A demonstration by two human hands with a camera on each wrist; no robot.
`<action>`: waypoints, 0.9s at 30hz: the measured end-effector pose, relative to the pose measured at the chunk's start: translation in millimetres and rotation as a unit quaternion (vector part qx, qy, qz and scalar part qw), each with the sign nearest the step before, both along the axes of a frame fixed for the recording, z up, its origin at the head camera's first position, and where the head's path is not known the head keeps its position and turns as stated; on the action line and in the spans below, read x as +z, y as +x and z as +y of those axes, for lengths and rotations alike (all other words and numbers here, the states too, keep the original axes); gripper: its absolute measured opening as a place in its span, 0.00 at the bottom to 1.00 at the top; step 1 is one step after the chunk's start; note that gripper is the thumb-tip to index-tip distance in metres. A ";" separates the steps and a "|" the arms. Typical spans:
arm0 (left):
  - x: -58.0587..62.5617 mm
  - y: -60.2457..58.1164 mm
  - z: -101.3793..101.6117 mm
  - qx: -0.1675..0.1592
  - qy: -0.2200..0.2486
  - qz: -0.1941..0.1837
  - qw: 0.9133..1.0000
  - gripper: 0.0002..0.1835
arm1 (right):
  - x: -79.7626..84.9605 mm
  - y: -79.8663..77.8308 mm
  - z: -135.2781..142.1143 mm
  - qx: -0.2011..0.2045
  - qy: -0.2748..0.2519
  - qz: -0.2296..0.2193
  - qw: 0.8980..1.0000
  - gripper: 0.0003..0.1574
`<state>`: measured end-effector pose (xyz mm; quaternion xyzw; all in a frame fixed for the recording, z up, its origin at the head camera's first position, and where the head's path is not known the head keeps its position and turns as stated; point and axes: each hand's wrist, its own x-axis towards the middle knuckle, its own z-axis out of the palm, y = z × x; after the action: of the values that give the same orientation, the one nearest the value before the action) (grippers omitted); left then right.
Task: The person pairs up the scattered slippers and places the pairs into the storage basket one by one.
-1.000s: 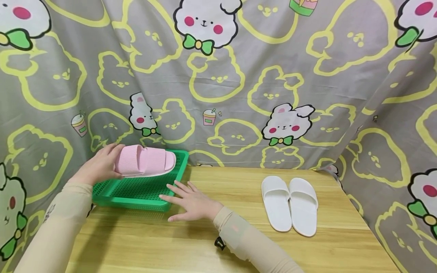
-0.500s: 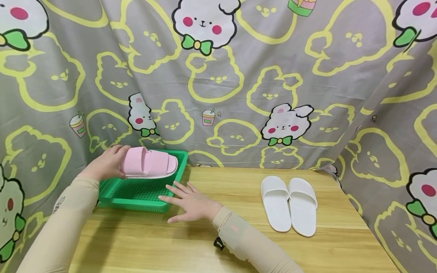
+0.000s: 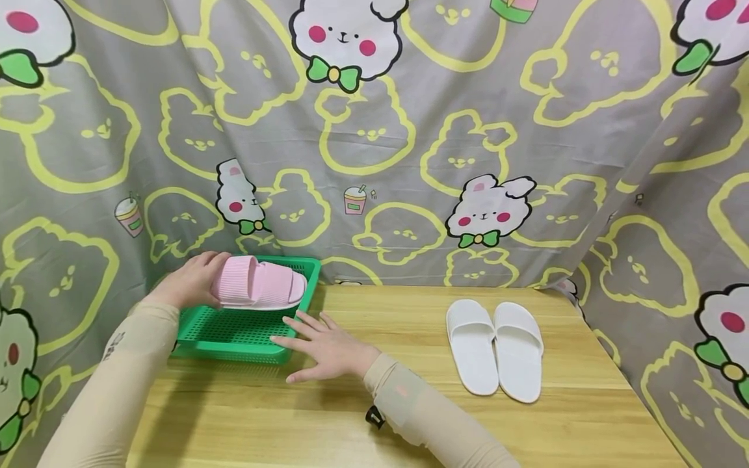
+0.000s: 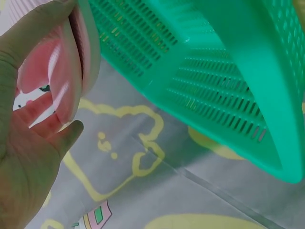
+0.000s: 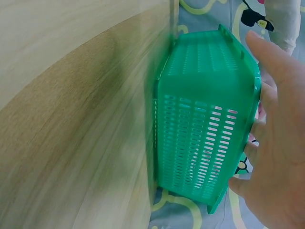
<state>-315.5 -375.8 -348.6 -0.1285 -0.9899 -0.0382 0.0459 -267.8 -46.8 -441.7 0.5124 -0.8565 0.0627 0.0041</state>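
In the head view my left hand [image 3: 190, 279] grips a pink ribbed slipper [image 3: 236, 279] at its left end, over the green basket [image 3: 234, 348]. Two ribbed bands and a pale sole show; whether it is one slipper or a pair I cannot tell. The left wrist view has the thumb on top of the pink slipper [image 4: 64, 71] and fingers curled beneath, with the basket [image 4: 267, 86] beside it. My right hand [image 3: 330, 348] is spread with straight fingers at the basket's right front corner. In the right wrist view its fingers lie along the basket rim [image 5: 255, 109]; contact is unclear.
Two white slippers [image 3: 494, 351] lie side by side on the right of the wooden table [image 3: 386, 318]. A grey patterned curtain [image 3: 380, 149] hangs behind the table and on both sides. A small black object [image 3: 375, 416] shows by the right forearm.
My left hand has shifted to the right and slightly down with the pink slipper, further over the basket. The right hand stays in nearly the same place.
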 end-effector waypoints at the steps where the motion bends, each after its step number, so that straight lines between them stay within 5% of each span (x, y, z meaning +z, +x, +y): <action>1: -0.6 -0.8 0.0 -0.003 0.000 0.002 1.000 0.57 | 0.1 -0.2 -0.2 0.000 0.001 0.000 1.000 0.48; 9: -3.2 -4.4 2.6 -0.017 0.001 0.004 1.000 0.57 | 0.6 -1.6 -1.5 -0.001 0.003 0.000 1.000 0.49; 27: -15.6 -16.3 3.5 0.020 -0.008 -0.042 0.999 0.59 | -1.7 -2.7 -2.3 -0.004 0.012 0.021 1.000 0.49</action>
<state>-331.9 -372.3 -364.2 -0.1076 -0.9936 -0.0349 0.0041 -270.5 -49.1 -443.4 0.5098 -0.8591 0.0411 0.0162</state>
